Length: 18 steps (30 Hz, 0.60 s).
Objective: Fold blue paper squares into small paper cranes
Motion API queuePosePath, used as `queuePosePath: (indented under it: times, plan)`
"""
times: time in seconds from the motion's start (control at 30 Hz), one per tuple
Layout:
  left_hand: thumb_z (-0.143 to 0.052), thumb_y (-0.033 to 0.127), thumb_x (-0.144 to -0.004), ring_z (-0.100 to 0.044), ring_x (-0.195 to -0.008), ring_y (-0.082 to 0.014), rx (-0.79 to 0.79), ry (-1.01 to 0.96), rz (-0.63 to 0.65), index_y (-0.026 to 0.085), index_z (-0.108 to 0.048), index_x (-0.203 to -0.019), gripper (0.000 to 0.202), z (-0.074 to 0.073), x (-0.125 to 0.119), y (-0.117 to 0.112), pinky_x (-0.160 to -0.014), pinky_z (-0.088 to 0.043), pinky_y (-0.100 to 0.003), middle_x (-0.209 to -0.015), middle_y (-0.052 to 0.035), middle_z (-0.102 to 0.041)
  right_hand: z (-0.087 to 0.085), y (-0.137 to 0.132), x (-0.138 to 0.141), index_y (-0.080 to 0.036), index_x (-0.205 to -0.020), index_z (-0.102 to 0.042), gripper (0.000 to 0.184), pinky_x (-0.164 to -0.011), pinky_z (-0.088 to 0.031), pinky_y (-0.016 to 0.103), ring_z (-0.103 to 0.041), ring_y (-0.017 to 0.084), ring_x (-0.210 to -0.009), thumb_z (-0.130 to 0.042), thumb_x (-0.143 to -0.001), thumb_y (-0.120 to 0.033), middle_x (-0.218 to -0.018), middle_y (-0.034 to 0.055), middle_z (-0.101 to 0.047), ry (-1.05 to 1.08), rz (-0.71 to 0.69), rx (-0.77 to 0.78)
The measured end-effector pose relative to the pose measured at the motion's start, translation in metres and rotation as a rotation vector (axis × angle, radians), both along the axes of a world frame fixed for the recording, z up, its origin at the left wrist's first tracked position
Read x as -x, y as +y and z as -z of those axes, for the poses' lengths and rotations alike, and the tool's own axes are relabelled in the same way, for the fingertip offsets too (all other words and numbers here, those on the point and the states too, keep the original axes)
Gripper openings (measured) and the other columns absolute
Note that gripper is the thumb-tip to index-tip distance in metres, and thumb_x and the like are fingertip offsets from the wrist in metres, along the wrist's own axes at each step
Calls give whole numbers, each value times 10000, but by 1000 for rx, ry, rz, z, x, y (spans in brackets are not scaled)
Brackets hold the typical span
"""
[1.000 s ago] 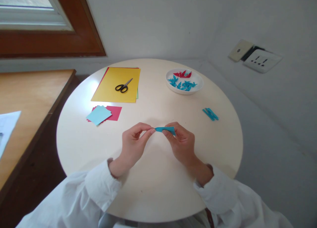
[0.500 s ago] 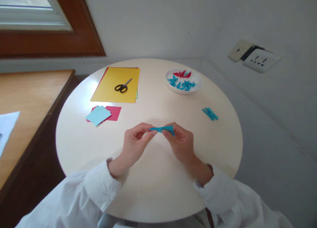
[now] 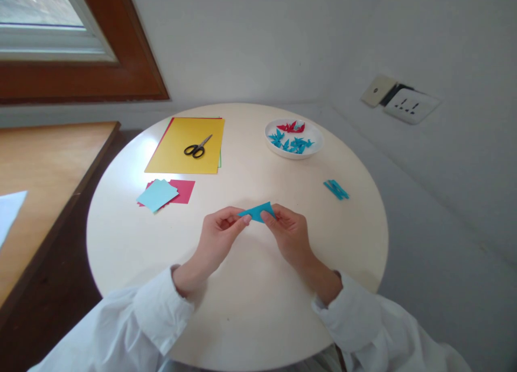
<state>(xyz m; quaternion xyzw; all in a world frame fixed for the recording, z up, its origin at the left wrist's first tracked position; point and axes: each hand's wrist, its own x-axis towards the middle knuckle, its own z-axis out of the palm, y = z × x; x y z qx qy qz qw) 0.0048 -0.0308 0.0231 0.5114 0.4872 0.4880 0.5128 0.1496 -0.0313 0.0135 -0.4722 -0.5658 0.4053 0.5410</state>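
A small folded piece of blue paper [image 3: 257, 212] is held above the middle of the round white table [image 3: 250, 318]. My left hand [image 3: 220, 231] pinches its narrow left end between thumb and fingers. On the wider right end, my right hand [image 3: 290, 233] grips with the thumb in front and the fingers behind. The paper's broad face is turned toward me, its upper right corner pointing up. My fingers hide both ends in part.
A white dish [image 3: 319, 143] holds several blue and red folded paper birds. Blue folded strips [image 3: 336, 189] lie at the right. Black-handled scissors [image 3: 197, 147] rest on yellow paper [image 3: 169, 151]. Pale blue and red paper squares [image 3: 159, 194] lie nearer. Left stands a wooden desk [image 3: 52, 162].
The blue paper has turned from nearly edge-on to show its broad face, with its right end tipped up. Both hands keep hold of it. The whole view has shifted slightly.
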Motion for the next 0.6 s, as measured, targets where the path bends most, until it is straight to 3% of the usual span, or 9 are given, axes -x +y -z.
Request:
queuePosePath:
  times: [0.23, 0.4, 0.6]
  plan:
    - [-623, 407, -740, -545, -586, -131, -21, 49, 13, 148, -661, -622, 287, 8, 3, 1, -554, -430, -241, -600, -28, -632, 2, 2, 1, -181, -557, -552, 243, -551, -372, 247, -439, 102, -543, -602, -747, -324, -535, -41, -513, 15, -4, 39]
    - [-601, 399, -767, -572, -667, -145, -2, -90, 4, 144, -645, -623, 296, 14, 4, 4, -680, -474, -277, -648, -37, -630, 5, 5, 2, -180, -571, -555, 240, -549, -369, 246, -440, 103, -547, -607, -744, -338, -542, -40, -517, 31, -1, 35]
    - [-632, 427, -721, -588, -623, -116, 105, -275, -100, 146, -548, -681, 296, 7, -4, 10, -663, -512, -285, -665, -11, -605, 14, 21, -4, -181, -624, -580, 182, -598, -384, 258, -475, 113, -608, -621, -742, -315, -607, -26, -557, -111, 180, -92]
